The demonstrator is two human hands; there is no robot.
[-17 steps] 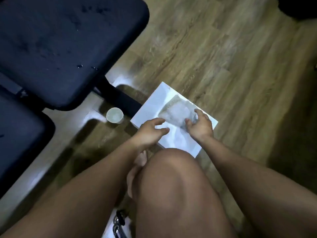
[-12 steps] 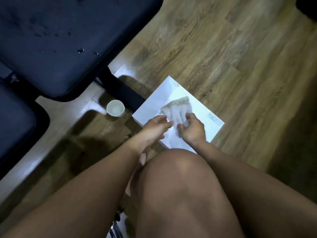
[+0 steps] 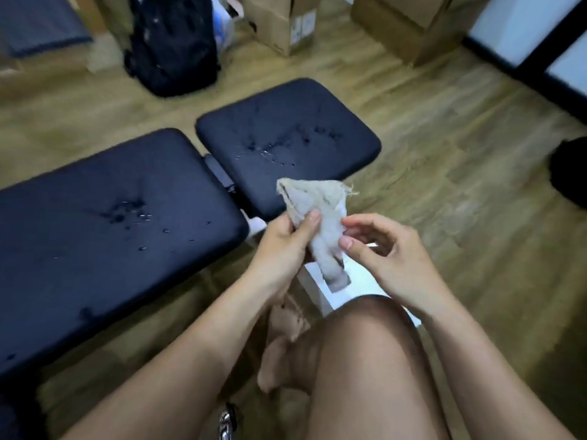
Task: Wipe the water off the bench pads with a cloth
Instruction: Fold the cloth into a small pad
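A frayed grey-white cloth (image 3: pixel 320 211) hangs in the air in front of my knee. My left hand (image 3: pixel 282 242) grips its left side, thumb on top. My right hand (image 3: pixel 384 249) pinches its right edge between thumb and fingertips. Beyond the cloth lie two dark blue bench pads. The long pad (image 3: pixel 104 236) is at the left and the smaller seat pad (image 3: pixel 286 141) is behind the cloth. Water drops sit on the middle of both pads. Below the cloth a white sheet (image 3: pixel 359 284) lies on the wooden floor.
A black backpack (image 3: pixel 173 46) stands on the floor behind the bench. Cardboard boxes (image 3: pixel 282 20) line the back wall. A dark object (image 3: pixel 570 173) sits at the right edge. My bare knee (image 3: pixel 365 360) and foot fill the foreground.
Both hands lifted the cloth off the white sheet and now hold it up. The view tilted up, bringing both pads and the room's back into sight.
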